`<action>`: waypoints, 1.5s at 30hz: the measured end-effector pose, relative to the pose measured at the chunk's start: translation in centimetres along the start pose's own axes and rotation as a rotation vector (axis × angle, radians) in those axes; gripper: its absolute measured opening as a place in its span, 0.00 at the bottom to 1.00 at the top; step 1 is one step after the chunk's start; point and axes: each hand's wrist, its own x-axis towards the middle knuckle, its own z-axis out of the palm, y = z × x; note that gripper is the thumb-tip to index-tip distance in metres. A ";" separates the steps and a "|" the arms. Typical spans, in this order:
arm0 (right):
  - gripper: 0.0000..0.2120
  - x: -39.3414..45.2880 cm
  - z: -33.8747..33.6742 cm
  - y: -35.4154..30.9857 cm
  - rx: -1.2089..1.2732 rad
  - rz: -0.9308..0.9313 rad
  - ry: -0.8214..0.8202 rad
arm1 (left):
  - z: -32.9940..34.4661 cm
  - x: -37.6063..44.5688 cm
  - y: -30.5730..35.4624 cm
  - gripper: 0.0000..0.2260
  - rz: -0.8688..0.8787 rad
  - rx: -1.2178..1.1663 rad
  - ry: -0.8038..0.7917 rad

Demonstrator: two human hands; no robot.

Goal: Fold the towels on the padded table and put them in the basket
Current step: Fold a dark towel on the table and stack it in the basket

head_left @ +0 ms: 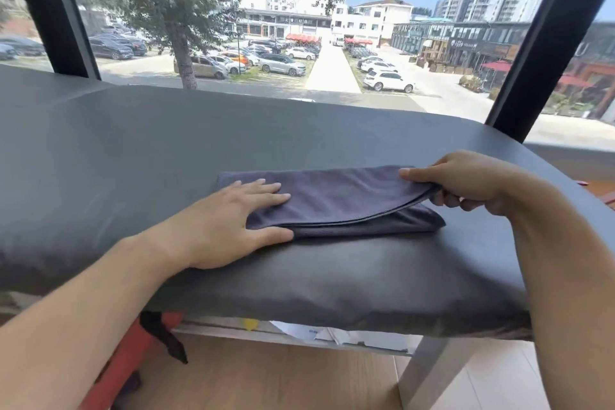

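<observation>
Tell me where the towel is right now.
In the head view the grey towel lies folded on the padded table, near its front edge and right of centre, with the left hand flat on its left end and the right hand pinching its right end.

Window onto car park; papers on shelf, wooden floor.

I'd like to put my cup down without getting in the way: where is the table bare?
The padded table is bare left of the grey towel, and along the strip between towel and window. The middle is crowded: the left hand presses the towel flat while the right hand pinches its right end.
</observation>
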 end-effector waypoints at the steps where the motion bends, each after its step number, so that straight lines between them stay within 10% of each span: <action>1: 0.24 0.0 -0.1 0.0 0.026 -0.006 0.006 | 0.1 -0.1 -0.2 0.33 0.008 -0.001 0.015; 6: 0.23 -0.4 -0.2 0.3 0.040 0.003 0.017 | 0.0 -0.7 -1.0 0.20 0.050 0.032 0.021; 19: 0.29 -1.2 0.1 1.0 -0.066 0.059 0.007 | -2.1 -2.3 -0.9 0.21 0.048 0.122 0.079; 24: 0.13 0.2 0.7 0.0 0.504 -0.140 0.177 | -3.6 -0.3 -2.2 0.04 -0.085 -0.150 0.440; 28: 0.16 2.2 0.7 -2.5 0.707 -0.190 0.173 | -6.2 3.1 -4.2 0.14 -0.284 -0.221 0.605; 39: 0.09 7.3 -0.5 -4.9 0.694 -0.317 0.272 | -7.6 6.8 -4.4 0.02 -0.392 -0.807 0.511; 45: 0.08 7.6 0.7 -3.3 0.676 -0.270 0.171 | -3.6 5.6 -4.9 0.19 -0.364 -1.218 0.399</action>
